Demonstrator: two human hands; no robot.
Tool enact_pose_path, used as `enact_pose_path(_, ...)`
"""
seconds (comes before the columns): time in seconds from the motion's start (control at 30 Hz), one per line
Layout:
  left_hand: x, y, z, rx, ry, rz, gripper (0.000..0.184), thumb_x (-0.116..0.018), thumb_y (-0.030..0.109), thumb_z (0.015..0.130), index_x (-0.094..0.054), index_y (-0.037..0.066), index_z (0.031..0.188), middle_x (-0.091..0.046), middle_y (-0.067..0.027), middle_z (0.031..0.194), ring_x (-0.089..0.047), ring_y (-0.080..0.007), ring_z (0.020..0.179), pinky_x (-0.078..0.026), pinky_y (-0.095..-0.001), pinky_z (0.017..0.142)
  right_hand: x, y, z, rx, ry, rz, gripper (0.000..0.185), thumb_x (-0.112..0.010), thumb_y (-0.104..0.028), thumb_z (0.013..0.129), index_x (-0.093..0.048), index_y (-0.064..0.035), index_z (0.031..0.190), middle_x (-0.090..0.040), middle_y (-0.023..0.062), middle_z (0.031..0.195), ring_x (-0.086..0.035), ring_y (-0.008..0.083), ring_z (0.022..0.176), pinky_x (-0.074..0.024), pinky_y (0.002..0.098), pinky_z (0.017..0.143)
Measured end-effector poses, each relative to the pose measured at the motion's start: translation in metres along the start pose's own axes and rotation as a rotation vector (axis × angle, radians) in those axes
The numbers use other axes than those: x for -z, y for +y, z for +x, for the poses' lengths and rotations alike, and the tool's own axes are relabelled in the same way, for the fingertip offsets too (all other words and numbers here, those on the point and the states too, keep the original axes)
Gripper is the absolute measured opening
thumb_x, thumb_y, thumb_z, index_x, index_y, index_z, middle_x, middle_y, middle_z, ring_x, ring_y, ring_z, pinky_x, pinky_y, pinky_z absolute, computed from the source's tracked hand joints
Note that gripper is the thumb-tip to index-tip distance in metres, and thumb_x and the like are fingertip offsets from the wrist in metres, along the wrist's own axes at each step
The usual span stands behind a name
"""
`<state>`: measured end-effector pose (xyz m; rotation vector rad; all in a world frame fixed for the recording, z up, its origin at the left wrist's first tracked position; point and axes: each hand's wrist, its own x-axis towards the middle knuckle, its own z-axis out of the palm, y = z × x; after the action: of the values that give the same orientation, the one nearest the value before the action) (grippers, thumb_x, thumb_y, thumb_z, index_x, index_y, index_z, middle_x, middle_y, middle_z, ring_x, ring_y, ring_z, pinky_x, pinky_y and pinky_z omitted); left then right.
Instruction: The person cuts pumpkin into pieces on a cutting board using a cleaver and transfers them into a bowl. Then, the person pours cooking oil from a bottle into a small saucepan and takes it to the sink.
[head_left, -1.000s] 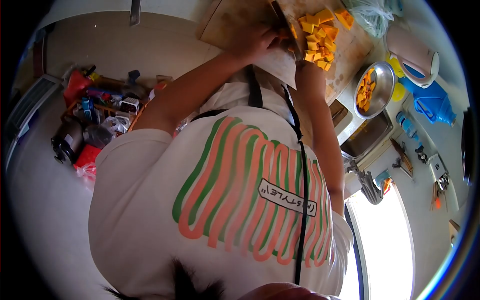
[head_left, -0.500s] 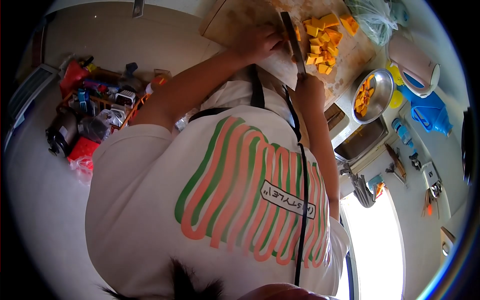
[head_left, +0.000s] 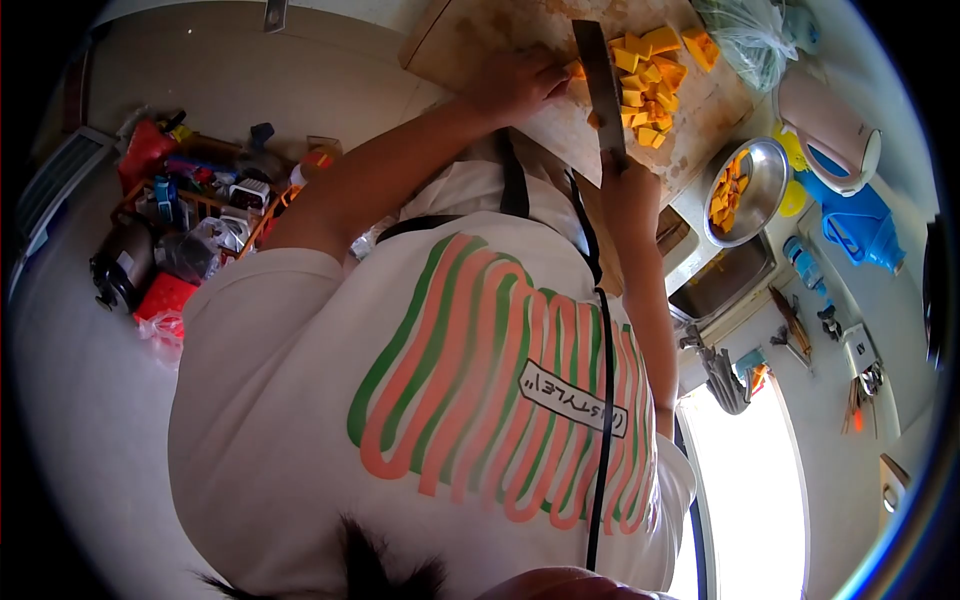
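Chunks point(head_left: 655, 90) right of the knife point(head_left: 602, 85)

They lie piled on the board point(head_left: 715, 125). Cutting appears in hand; any further cut calls for fingertips clear of the knife. The right hand point(head_left: 632, 190) has its fingers wrapped around the handle; the left hand's point(head_left: 515, 88) are curled beside a piece point(head_left: 576, 70), grip unclear. A bowl point(head_left: 772, 190) sits near right.

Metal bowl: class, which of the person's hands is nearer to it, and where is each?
Right. The right hand, gripping the knife, is closer to the metal bowl; the left hand is farther off, on the knife's other side.
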<state>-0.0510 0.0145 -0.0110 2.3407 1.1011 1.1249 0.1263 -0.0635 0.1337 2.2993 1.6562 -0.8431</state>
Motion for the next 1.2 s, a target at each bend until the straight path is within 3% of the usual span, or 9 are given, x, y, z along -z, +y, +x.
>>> enact_pose_path(0.37,0.015,0.006,0.01,-0.046,-0.067,0.073,0.011,-0.071,0.019,0.077,-0.069,0.012,0.085,-0.061,-0.0014,0.081,-0.063,-0.0183,0.075,-0.055,-0.0331,0.061,-0.018,-0.004,0.017,-0.009,-0.059,-0.004,0.031,-0.053,-0.029,0.095,-0.071,-0.004,0.089,-0.067,0.0237,0.079,-0.066,0.0422,0.079,-0.0529,0.0493,0.072)
enact_pose_path(0.47,0.012,0.005,0.009,-0.029,-0.069,0.039,0.013,-0.075,0.018,0.078,-0.068,0.012,0.087,-0.059,-0.0047,0.078,-0.062,-0.0239,0.069,-0.051,-0.0362,0.057,-0.018,-0.011,0.037,0.017,-0.046,-0.003,0.033,-0.054,-0.03,0.095,-0.07,-0.0014,0.087,-0.067,0.0254,0.081,-0.065,0.0432,0.08,-0.0523,0.0507,0.073)
enact_pose_path(0.57,-0.001,0.001,0.006,0.071,-0.11,-0.143,0.017,-0.071,0.018,0.084,-0.07,0.011,0.099,-0.063,-0.0063,0.083,-0.063,-0.0277,0.074,-0.053,-0.0376,0.063,-0.014,-0.007,0.044,-0.007,0.018,0.166,0.04,-0.056,-0.033,0.094,-0.068,0.0041,0.084,-0.066,0.0278,0.081,-0.065,0.0447,0.081,-0.0514,0.0507,0.071)
enact_pose_path(0.63,-0.004,0.005,0.017,0.29,-0.138,-0.213,0.019,-0.068,0.017,0.086,-0.069,0.008,0.102,-0.065,-0.0082,0.087,-0.064,-0.0286,0.078,-0.053,-0.0394,0.066,-0.007,-0.006,0.034,-0.061,0.118,0.332,0.044,-0.058,-0.035,0.094,-0.067,0.0057,0.082,-0.066,0.0282,0.081,-0.064,0.0455,0.082,-0.0509,0.0503,0.069)
enact_pose_path(0.8,-0.019,0.018,0.049,0.582,-0.189,-0.413,0.028,-0.062,0.013,0.09,-0.064,0.004,0.116,-0.066,-0.0152,0.09,-0.064,-0.0335,0.082,-0.052,-0.0414,0.073,0.01,0.02,0.009,-0.301,0.11,0.746,0.044,-0.07,-0.031,0.09,-0.058,0.0,0.061,-0.051,0.0058,0.047,-0.051,0.0174,0.037,-0.0404,0.0321,0.04)
enact_pose_path(0.9,-0.04,0.019,0.059,0.297,-0.28,-0.256,0.033,-0.062,0.013,0.09,-0.061,0.001,0.12,-0.065,-0.0179,0.091,-0.064,-0.0341,0.084,-0.05,-0.043,0.075,0.01,0.033,0.001,-0.355,0.087,0.975,0.037,-0.067,-0.025,0.09,-0.059,0.0013,0.066,-0.052,0.0071,0.048,-0.052,0.0169,0.039,-0.0402,0.0331,0.04)
enact_pose_path(1.0,-0.041,0.037,0.067,0.308,-0.415,-0.328,0.039,-0.066,0.022,0.09,-0.06,-0.001,0.12,-0.063,-0.015,0.094,-0.06,-0.0323,0.089,-0.048,-0.041,0.081,0.005,0.038,-0.004,-0.392,0.132,1.363,0.032,-0.066,-0.016,0.09,-0.057,-0.0013,0.064,-0.048,0.0037,0.047,-0.046,0.0137,0.037,-0.0367,0.0302,0.038)
enact_pose_path(1.13,-0.02,0.075,0.098,0.073,-0.213,-0.25,0.046,-0.07,0.037,0.086,-0.052,0.005,0.114,-0.054,-0.0174,0.104,-0.051,-0.0365,0.096,-0.042,-0.045,0.085,0.003,0.04,-0.008,-0.446,0.148,1.546,0.026,-0.065,-0.013,0.091,-0.057,-0.0016,0.069,-0.044,0.0024,0.047,-0.041,0.0128,0.036,-0.0351,0.03,0.037)
enact_pose_path(1.2,-0.033,0.077,0.095,0.008,-0.198,-0.186,0.046,-0.07,0.036,0.086,-0.051,0.005,0.114,-0.054,-0.0176,0.105,-0.05,-0.0369,0.096,-0.041,-0.0459,0.085,0.0,0.042,-0.014,-0.437,0.142,1.519,0.024,-0.064,-0.014,0.091,-0.057,-0.0017,0.072,-0.044,0.002,0.048,-0.041,0.0125,0.036,-0.035,0.0299,0.037)
